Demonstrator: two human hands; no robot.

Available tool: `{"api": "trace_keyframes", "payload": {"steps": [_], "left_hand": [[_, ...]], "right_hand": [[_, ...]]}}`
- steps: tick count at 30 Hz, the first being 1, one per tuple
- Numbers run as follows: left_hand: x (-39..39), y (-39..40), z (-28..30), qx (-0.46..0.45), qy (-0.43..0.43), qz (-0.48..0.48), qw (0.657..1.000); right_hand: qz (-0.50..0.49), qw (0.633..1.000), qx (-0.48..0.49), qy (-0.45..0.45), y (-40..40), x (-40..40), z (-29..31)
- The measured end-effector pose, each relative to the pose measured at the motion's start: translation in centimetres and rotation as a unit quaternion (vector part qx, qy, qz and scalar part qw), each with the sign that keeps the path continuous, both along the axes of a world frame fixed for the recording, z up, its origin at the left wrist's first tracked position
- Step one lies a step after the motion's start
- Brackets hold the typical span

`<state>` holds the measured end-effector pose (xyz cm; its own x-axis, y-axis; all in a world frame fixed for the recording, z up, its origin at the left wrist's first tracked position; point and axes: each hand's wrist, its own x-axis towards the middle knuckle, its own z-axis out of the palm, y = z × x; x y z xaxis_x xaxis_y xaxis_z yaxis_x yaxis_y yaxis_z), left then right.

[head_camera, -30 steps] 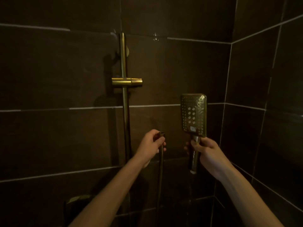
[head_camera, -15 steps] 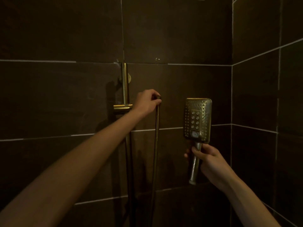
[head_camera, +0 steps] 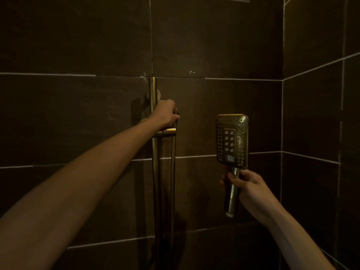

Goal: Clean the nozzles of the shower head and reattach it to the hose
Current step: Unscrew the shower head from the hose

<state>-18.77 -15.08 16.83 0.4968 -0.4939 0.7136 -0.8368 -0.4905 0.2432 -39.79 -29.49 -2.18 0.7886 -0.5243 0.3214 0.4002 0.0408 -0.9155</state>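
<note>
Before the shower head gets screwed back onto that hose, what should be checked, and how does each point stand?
1. Shower head held firmly: ok, the right hand grips its handle.
2. Hose end under control: ok, the left hand holds it up by the slider bracket on the rail.
3. Head and hose brought together: not ok, they are well apart.
4. Handle's threaded end free: ok, it shows below the right hand with nothing on it.
5. Nozzles clean: cannot tell, the light is too dim.
6. Washer in the hose fitting: cannot tell, the left hand hides it.
</note>
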Motion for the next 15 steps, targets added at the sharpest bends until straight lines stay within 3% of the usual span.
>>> {"api": "trace_keyframes", "payload": {"steps": [6,15], "left_hand": [[0.3,0.1,-0.2,0.091,-0.025,0.03,0.995],[-0.1,1.3,-1.7,0.138,-0.106,0.07,0.982]], "right_hand": [[0.036,0.998,0.029,-0.037,0.4,0.1,0.3],[0.065,0.996,0.048,-0.049,-0.2,-0.3,0.1]]}}
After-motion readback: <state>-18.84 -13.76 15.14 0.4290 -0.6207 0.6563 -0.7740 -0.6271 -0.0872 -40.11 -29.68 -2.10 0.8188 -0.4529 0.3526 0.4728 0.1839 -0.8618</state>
